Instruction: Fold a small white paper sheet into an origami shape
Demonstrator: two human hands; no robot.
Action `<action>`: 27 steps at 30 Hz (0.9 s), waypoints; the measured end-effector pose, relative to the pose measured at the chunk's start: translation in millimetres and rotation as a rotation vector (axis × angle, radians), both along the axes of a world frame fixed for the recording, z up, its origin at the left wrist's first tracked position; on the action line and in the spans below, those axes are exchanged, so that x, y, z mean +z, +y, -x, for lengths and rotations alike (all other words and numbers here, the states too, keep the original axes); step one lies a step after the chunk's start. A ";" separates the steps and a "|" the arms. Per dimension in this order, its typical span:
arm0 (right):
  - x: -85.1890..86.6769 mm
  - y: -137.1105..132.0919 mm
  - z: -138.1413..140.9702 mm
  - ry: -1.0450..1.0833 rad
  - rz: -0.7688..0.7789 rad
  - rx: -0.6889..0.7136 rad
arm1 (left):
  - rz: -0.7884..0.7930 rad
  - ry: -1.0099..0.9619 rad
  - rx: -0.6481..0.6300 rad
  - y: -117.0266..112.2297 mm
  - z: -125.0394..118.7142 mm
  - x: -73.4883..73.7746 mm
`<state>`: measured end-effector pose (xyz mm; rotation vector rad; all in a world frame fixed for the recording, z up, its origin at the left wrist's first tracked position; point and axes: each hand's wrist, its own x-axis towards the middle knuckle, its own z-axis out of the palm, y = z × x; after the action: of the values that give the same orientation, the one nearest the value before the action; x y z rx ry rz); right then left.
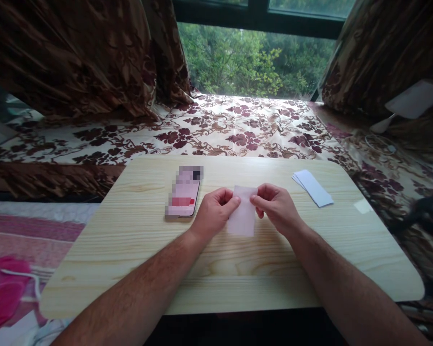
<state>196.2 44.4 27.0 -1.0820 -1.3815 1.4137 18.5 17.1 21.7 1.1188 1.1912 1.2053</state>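
A thin translucent white sheet (243,216), about phone-sized, hangs upright over the middle of a light wooden table (137,250). My left hand (214,211) pinches its upper left edge, fingers curled. My right hand (276,206) pinches the upper right corner in the same way. A phone (184,192) lies flat on the table just left of my left hand, its screen facing up.
A small stack of white paper strips (313,187) lies at the table's far right. A small clear scrap (362,206) sits near the right edge. Floral bedding (238,125) and curtains surround the table, with a window behind. Pink fabric (3,288) lies at lower left.
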 end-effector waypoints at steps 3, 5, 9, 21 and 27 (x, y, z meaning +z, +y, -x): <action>-4.8 1.5 0.6 -0.055 -0.079 -0.076 | 0.021 0.029 0.015 -0.2 -1.0 -1.1; -7.0 1.3 1.4 -0.123 -0.132 -0.105 | 0.013 0.075 0.021 -0.4 -0.7 -1.0; -9.2 -3.3 5.4 -0.199 -0.204 -0.122 | -0.005 0.092 0.074 0.5 1.3 -2.9; 0.1 -19.6 4.9 -0.158 -0.452 0.087 | 0.012 -0.019 0.087 2.8 4.4 -13.1; -7.2 -16.1 8.1 -0.116 -0.376 -0.005 | 0.047 -0.073 0.075 2.9 4.7 -9.2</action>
<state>188.2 28.4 19.8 -0.9283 -1.6467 1.0438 13.8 19.9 12.5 0.9942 1.2091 1.2582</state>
